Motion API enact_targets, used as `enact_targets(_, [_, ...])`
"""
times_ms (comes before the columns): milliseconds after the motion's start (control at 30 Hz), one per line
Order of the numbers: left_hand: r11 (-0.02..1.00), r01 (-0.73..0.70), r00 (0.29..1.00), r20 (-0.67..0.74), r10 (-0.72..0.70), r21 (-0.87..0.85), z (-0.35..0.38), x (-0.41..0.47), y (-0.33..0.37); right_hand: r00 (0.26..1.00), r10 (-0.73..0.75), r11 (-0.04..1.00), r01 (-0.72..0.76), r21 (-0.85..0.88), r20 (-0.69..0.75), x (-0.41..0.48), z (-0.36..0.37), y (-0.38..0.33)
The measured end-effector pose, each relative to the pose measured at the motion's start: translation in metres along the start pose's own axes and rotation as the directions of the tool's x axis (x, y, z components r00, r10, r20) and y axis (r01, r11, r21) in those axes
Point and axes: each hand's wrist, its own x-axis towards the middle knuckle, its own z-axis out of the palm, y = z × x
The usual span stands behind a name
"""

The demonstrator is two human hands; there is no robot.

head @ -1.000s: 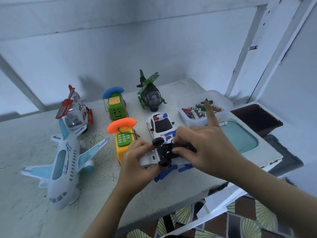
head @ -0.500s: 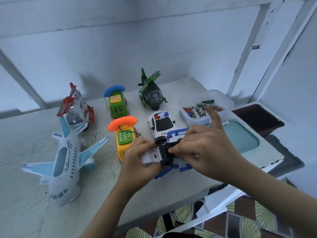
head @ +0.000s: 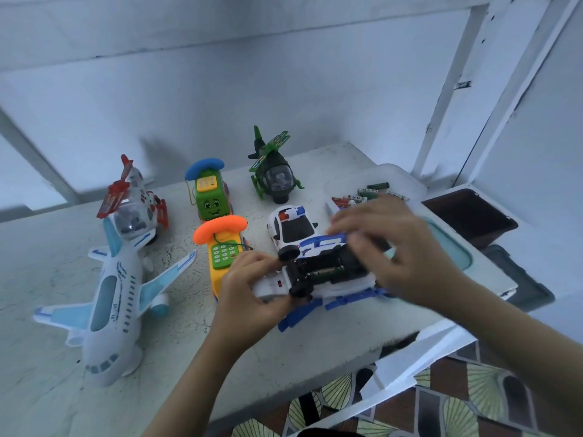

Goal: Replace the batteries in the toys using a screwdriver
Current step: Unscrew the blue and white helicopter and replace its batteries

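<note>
A white and blue toy vehicle (head: 318, 272) lies upside down near the table's front edge, its black underside and wheels facing up. My left hand (head: 252, 294) grips its left end. My right hand (head: 388, 247) covers its right end, fingers curled over the black underside; it is blurred. A clear tub of batteries (head: 375, 193) stands behind my right hand, partly hidden by it. No screwdriver is visible.
On the white table (head: 47, 279) stand a white airplane (head: 113, 307), a red and white helicopter (head: 135, 206), a green phone toy (head: 209, 197), an orange-yellow phone toy (head: 224, 247), a green helicopter (head: 274, 171) and a police car (head: 291, 227). A teal lid (head: 451, 247) and a dark bin (head: 470, 216) sit right.
My right index finger, pointing up a second ago, has folded down onto the vehicle. The vehicle has tipped so that more of its black underside shows. My left hand holds on.
</note>
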Motion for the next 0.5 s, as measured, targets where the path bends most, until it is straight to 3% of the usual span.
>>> enact_targets(67, [1.000, -0.002, 1.000, -0.002, 0.002, 0.009, -0.002, 0.000, 0.001, 0.963, 0.174, 0.982, -0.154, 0.110, -0.205, 0.007, -0.009, 0.019])
enact_targets(100, [1.000, -0.003, 1.000, -0.002, 0.003, 0.012, -0.002, 0.000, 0.000, 0.938, 0.237, 0.971, -0.227, 0.069, -0.251, 0.009, -0.013, 0.033])
enact_targets(167, [1.000, -0.001, 1.000, 0.004, 0.001, 0.016, -0.002, -0.001, 0.000, 0.937, 0.282, 0.932, -0.318, -0.172, -0.204, 0.006, -0.017, 0.065])
enact_targets(300, [1.000, -0.001, 1.000, 0.005, 0.001, 0.011, -0.002, -0.001, -0.001, 0.966, 0.260, 0.766, -0.205, -0.609, 0.002, -0.012, -0.006, 0.112])
enact_targets(400, [1.000, 0.004, 1.000, 0.007, -0.005, 0.007, -0.002, 0.001, 0.000, 0.966, 0.259, 0.668, -0.158, -0.727, 0.027, -0.020, 0.005, 0.130])
enact_targets(500, [1.000, 0.014, 1.000, 0.015, -0.014, 0.005, -0.003, 0.000, -0.001, 0.970, 0.243, 0.656, -0.166, -0.736, -0.003, -0.019, 0.009, 0.138])
